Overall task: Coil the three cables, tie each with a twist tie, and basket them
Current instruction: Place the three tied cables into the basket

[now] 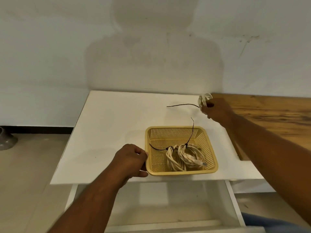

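Observation:
A yellow perforated basket (175, 131) sits on the white table near its front edge. Inside lie two coiled white cables (182, 157), each bound with a dark twist tie whose long tail sticks up or out. My left hand (132, 159) grips the basket's left rim. My right hand (217, 109) is at the table's far right, closed around a third coiled white cable (204, 99). A dark twist tie (182, 105) trails leftward from that coil, just above the tabletop.
The white table (109, 135) stands against a white wall. A wooden surface (269, 111) adjoins it on the right. Below the front edge is a white frame or drawer (168, 207). A grey object (6, 138) stands on the floor at far left.

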